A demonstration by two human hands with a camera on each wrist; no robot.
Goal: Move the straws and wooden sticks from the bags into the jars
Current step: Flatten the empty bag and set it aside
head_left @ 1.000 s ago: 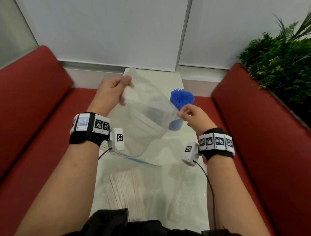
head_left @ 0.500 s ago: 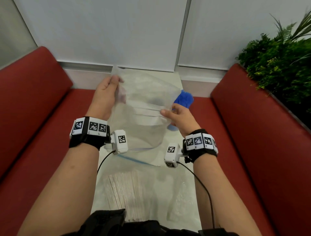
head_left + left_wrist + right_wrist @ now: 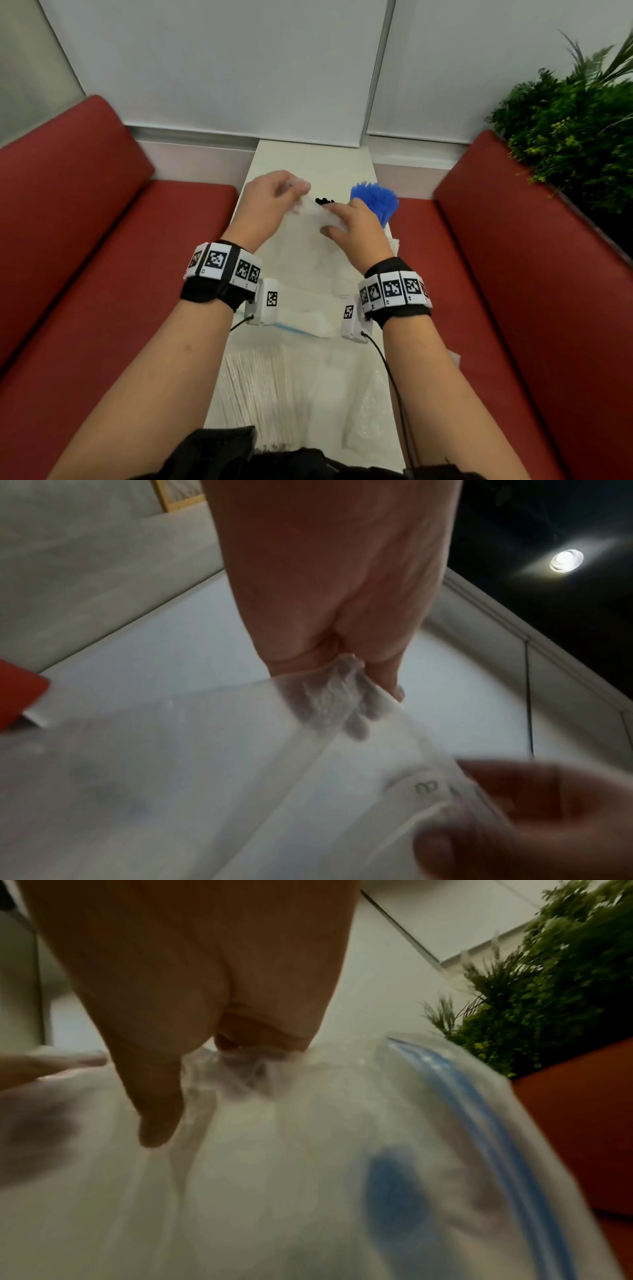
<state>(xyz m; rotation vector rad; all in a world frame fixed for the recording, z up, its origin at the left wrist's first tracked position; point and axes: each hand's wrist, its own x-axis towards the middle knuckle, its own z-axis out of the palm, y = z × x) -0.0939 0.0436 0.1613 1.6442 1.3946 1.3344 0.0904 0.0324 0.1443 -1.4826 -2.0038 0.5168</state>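
Both hands hold one empty clear zip bag (image 3: 308, 263) above the white table (image 3: 308, 161). My left hand (image 3: 291, 192) pinches a bunched corner of it; in the left wrist view the crumpled plastic (image 3: 329, 699) sits in the curled fingers. My right hand (image 3: 334, 222) grips the bag's other side, and the right wrist view shows gathered plastic (image 3: 240, 1066) and the blue zip strip (image 3: 479, 1123). Blue straws (image 3: 375, 204) stand upright in a jar just behind the right hand. Something black (image 3: 323, 201) shows between the hands. A bag of white wrapped sticks (image 3: 260, 387) lies near me.
Another clear bag (image 3: 363, 407) lies on the near right part of the table. Red bench cushions (image 3: 102, 274) flank the narrow table on both sides. A green plant (image 3: 565, 137) stands at the back right. White wall panels close off the far end.
The bag was held up and spread flat; now the hands have come down and closer together, and the bag is bunched between them. The blue straws behind it are uncovered again.
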